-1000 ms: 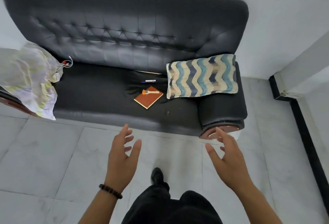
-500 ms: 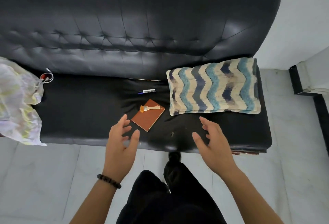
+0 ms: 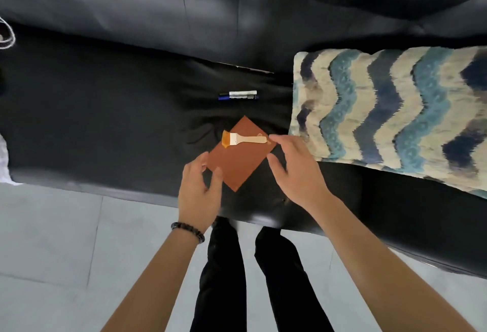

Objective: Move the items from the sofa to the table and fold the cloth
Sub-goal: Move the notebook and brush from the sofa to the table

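A brown notebook (image 3: 241, 157) lies like a diamond on the black sofa seat (image 3: 105, 120). On its upper corner rests a small brush (image 3: 243, 139) with a pale handle and amber bristles. Two markers (image 3: 238, 95) lie side by side behind it. My left hand (image 3: 199, 192) hovers at the notebook's left corner, fingers apart. My right hand (image 3: 295, 171) spreads over the right corner, a fingertip close to the brush handle's end. Neither hand grips anything. A wavy blue and cream cloth (image 3: 390, 118) lies folded on the seat at the right.
The sofa's backrest (image 3: 237, 10) rises behind the items. A white cord (image 3: 6, 34) and a bit of pale fabric (image 3: 4, 157) show at the left edge. Grey floor tiles (image 3: 52, 252) lie in front, with my dark-trousered legs (image 3: 253, 279) against the sofa's front edge.
I have stepped up to the sofa and leaned in. Both hands have moved forward from over the floor to the notebook's two side corners.
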{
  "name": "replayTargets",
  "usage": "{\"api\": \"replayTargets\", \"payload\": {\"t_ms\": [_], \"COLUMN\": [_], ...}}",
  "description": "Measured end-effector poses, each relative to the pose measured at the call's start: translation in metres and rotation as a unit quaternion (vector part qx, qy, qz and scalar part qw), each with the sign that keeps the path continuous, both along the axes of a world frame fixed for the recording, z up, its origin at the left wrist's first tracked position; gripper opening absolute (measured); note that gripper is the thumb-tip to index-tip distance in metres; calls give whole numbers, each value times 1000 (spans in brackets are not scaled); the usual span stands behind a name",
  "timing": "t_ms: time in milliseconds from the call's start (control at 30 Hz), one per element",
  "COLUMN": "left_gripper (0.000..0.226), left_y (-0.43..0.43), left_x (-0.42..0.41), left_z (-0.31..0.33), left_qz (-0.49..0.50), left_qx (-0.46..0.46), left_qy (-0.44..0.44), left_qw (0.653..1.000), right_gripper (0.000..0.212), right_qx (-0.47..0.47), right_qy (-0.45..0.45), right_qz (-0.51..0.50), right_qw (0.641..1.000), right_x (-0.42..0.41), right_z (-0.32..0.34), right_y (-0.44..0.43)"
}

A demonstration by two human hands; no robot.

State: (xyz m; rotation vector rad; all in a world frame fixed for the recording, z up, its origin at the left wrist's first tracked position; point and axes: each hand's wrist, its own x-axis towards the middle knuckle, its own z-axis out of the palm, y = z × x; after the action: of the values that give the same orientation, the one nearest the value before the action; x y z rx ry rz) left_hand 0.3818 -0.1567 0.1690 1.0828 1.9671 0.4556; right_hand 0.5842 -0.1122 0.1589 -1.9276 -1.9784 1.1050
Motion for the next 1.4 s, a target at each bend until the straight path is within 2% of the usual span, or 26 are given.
{"api": "replayTargets", "payload": {"t_ms": [167,233,333,400,467,567,667,800,1000,1133,1267,1400], "left_gripper": [41,49,72,78,77,51,34,27,21,18,15,10], "left_y": [18,21,23,24,24,27,14,-12,-28,-36,-54,-78], "left_x": [-9,-13,-5,0,-6,-20,-14,-4,-16,-18,-24,-40], "left_z": [-139,-181,-220,-230,-234,-223,-173,-49,168,279,346,365], "left_qz": [-27,-48,-61,-65,-80,-119,-195,-178,-112,-101,-124,-140], "left_qx": [27,13,-60,-81,-122,-200,-161,-61,61,161,262,289], "left_qy": [85,118,130,158,178,142,169,73,31,8,31,-50], "left_qw": [996,992,988,982,973,962,953,979,991,982,957,946], "right_gripper": [43,52,61,61,53,45,39,36,25,26,20,16], "right_qx": [24,19,-59,-51,-12,-31,-58,-51,51,153,224,216], "right_qy": [-82,-121,-183,-218,-227,-224,-135,-51,59,100,111,136], "right_qz": [74,79,93,105,81,48,-17,-94,-155,-183,-245,-341], "right_qw": [994,989,977,969,971,973,989,993,985,966,937,905], "right_x": [-34,-42,-44,-45,-44,-35,-21,-4,-3,1,3,-7], "right_z": [-146,-187,-235,-250,-248,-225,-177,-68,150,268,343,363], "right_y": [24,27,23,16,14,18,10,-9,-28,-54,-102,-178]}}
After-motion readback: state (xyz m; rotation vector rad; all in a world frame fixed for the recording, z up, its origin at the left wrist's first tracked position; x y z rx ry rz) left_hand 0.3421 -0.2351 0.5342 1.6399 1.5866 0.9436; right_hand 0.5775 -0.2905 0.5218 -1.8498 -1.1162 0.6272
